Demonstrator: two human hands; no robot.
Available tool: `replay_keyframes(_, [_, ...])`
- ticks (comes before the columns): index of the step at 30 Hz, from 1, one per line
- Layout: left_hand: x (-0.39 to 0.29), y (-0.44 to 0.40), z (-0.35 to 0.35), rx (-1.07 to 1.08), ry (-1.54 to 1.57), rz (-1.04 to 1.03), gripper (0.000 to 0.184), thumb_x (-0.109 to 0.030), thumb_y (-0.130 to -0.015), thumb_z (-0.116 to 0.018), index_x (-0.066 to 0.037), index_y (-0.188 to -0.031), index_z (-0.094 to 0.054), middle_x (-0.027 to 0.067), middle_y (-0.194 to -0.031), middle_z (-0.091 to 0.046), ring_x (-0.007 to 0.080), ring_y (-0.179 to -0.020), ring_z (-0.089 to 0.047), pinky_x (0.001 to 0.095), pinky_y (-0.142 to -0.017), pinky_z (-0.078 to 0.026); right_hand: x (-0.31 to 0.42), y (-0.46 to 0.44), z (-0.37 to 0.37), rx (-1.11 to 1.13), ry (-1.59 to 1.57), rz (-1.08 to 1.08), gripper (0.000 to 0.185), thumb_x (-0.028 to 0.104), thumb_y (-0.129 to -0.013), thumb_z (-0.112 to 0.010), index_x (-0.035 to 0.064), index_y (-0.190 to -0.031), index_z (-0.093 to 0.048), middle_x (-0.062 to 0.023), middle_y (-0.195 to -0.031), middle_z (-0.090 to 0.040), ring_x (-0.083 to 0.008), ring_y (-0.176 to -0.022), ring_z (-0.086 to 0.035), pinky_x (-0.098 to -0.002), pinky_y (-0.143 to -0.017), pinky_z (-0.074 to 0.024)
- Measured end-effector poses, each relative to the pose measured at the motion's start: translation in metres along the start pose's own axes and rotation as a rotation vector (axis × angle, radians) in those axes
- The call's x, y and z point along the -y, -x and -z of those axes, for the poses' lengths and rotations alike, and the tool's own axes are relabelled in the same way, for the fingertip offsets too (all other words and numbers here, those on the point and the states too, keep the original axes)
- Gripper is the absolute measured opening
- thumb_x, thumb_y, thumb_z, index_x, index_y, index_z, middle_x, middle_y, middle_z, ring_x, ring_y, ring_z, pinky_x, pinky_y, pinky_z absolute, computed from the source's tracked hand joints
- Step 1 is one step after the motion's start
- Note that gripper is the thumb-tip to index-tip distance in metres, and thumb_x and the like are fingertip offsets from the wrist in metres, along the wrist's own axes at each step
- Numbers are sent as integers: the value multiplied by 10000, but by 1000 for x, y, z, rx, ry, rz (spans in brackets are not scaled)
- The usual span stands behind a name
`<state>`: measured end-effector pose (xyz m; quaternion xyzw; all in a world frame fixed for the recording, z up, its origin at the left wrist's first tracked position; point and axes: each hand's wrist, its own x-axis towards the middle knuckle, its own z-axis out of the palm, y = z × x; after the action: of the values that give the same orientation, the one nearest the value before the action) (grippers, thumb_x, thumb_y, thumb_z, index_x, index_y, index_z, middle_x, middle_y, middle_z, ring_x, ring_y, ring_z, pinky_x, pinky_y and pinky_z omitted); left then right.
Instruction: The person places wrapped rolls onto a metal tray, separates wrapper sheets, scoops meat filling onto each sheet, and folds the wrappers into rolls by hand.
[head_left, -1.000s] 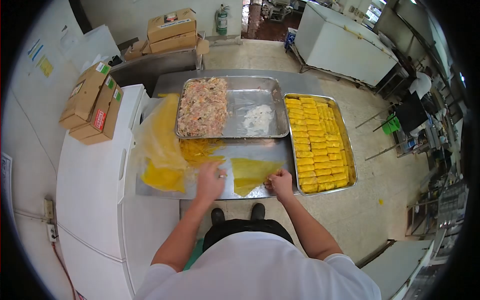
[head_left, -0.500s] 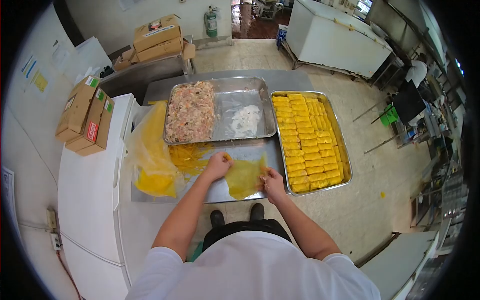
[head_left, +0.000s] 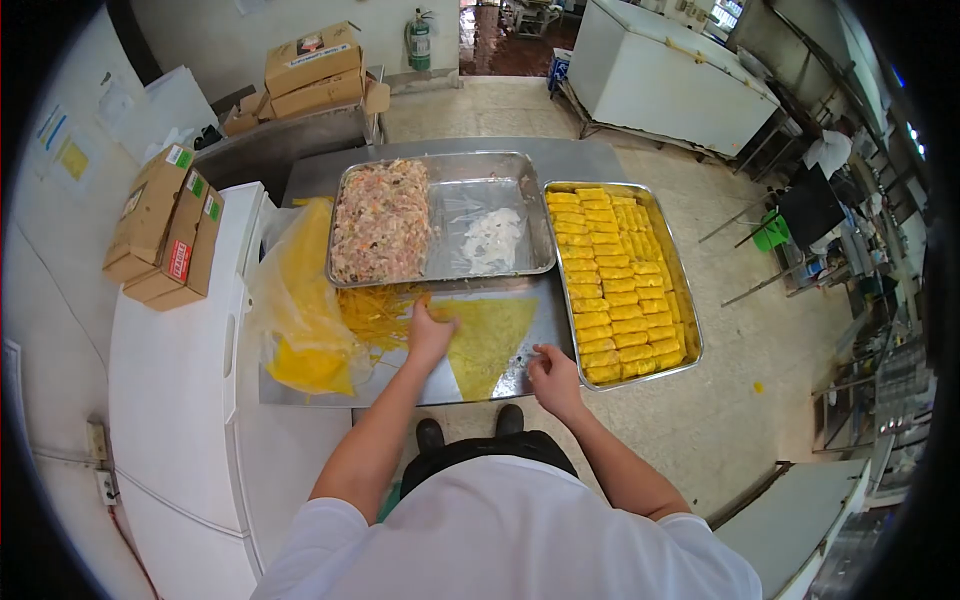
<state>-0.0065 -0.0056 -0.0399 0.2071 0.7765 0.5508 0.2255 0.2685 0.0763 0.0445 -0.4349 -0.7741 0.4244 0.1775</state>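
A thin yellow-green wrapper sheet (head_left: 490, 340) lies flat on the metal table, wide at the back and narrowing toward me. My left hand (head_left: 430, 335) is at the sheet's left edge, thumb spread from the fingers, with an orange-yellow bit by its fingertips. Just right of the sheet, my right hand (head_left: 553, 380) has its fingers curled in and nothing visible in them. Behind the sheet, a metal tray (head_left: 455, 271) holds minced filling (head_left: 380, 220) and a white paste (head_left: 492, 240). Yellow strips (head_left: 375, 315) lie beside my left hand.
On the right, a deep tray (head_left: 692, 310) holds rows of yellow rolls (head_left: 620, 290). A clear plastic bag (head_left: 305, 300) with yellow sheets sits at the table's left. Cardboard boxes (head_left: 165, 230) rest on a white freezer (head_left: 170, 400); more boxes (head_left: 315, 70) stand behind.
The wrapper sheet, earlier raised between both hands, now lies spread flat on the table. My left hand has shifted slightly left, and my right hand has moved off the sheet.
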Motion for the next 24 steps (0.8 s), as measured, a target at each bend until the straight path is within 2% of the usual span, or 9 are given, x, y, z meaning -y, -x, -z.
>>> replay_keyframes(2, [-18,9,0,-32,-98,-56,815,-93,-796,-872,53,-1485,-463,247,-1289,-704,362,-1125,-719,424,-963,-574,17,-8,0,-17,96,172,297,55,-903,-624,-17,-1177,-708,-232,-1058,-714,-387,-918,-723,-498,-814,-577])
replay_keyframes(5, [-27,20,7,-110,-42,48,797,-120,-796,-876,28,-1470,-479,223,-1252,-682,388,-1105,-685,459,-965,-553,25,-34,-11,-22,230,398,301,49,-885,-629,8,-1175,-697,-234,-1140,-677,-431,-1097,-640,-510,-935,-554])
replay_keyframes(8, [-67,96,27,-121,-628,-519,609,-208,-773,-904,-20,-1269,-604,179,-1100,-659,400,-1082,-639,527,-949,-507,33,-81,-12,50,441,504,329,65,-884,-639,17,-1205,-694,-208,-1198,-669,-419,-1125,-627,-483,-965,-555])
replay_keyframes(10, [-66,134,27,326,-567,-523,426,-243,-787,-874,-62,-1126,-690,172,-1061,-634,392,-1071,-595,511,-937,-480,30,-101,-13,161,604,586,311,82,-890,-638,29,-1191,-702,-180,-1225,-670,-395,-1163,-621,-476,-982,-553])
replay_keyframes(11, [-60,143,27,352,-575,-542,365,-234,-798,-861,-66,-1083,-707,160,-1079,-639,376,-1087,-599,495,-943,-482,29,-108,-13,215,687,634,303,91,-893,-638,35,-1184,-706,-165,-1239,-670,-383,-1182,-618,-472,-990,-552])
replay_keyframes(14, [-43,142,27,410,-618,-598,218,-216,-829,-825,-79,-981,-752,125,-1111,-653,338,-1118,-608,459,-962,-482,16,-110,-17,313,909,625,386,113,-891,-647,46,-1270,-677,-151,-1252,-664,-358,-1230,-595,-456,-990,-559])
replay_keyframes(16, [-39,132,39,442,-666,-614,167,-217,-844,-806,-90,-948,-773,104,-1102,-664,327,-1116,-606,449,-974,-475,11,-100,-15,318,969,608,310,131,-897,-642,48,-1189,-705,-155,-1227,-667,-347,-1210,-621,-463,-975,-568])
replay_keyframes(21, [-60,105,94,363,-725,-589,171,-252,-850,-801,-99,-927,-794,81,-1083,-692,316,-1109,-612,469,-984,-473,28,-65,-2,427,1009,441,269,171,-896,-653,38,-1119,-722,-176,-1185,-670,-350,-1156,-669,-459,-943,-585])
replay_keyframes(24, [-78,93,90,289,-608,-612,199,-270,-853,-804,-97,-948,-795,79,-1108,-701,307,-1136,-613,463,-1005,-471,34,-50,-2,437,969,346,267,173,-892,-651,37,-1111,-721,-189,-1167,-676,-365,-1105,-694,-468,-921,-595])
